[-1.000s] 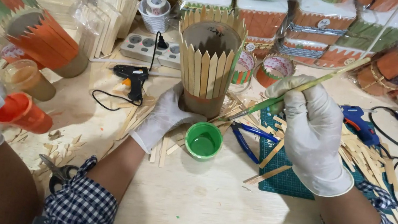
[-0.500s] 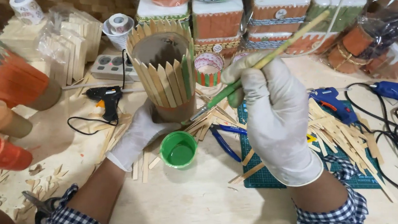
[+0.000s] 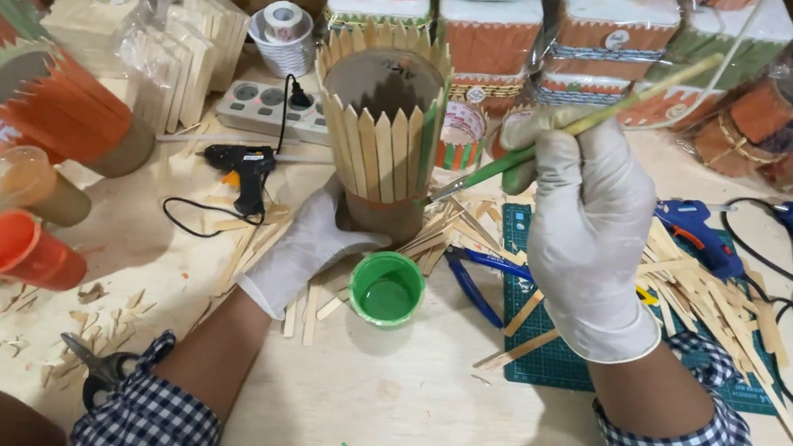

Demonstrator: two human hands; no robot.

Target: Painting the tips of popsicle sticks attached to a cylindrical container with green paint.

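Paintbrush [image 3: 569,133] | right hand [image 3: 588,239] grip pinches it | left hand [image 3: 308,247] clasps stick holder [image 3: 383,131] base

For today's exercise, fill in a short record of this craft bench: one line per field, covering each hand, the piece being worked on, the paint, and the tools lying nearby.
Left hand: gloved left hand steadies the base of the stick holder.
Right hand: gloved right hand grips a paintbrush, bristle end at the holder's side.
Workpiece: a tube clad in upright pointed wooden sticks, mostly bare wood, one stick green.
Paint: small green cup in front of the holder.
Tools nearby: black glue gun, blue glue gun, scissors, green cutting mat.
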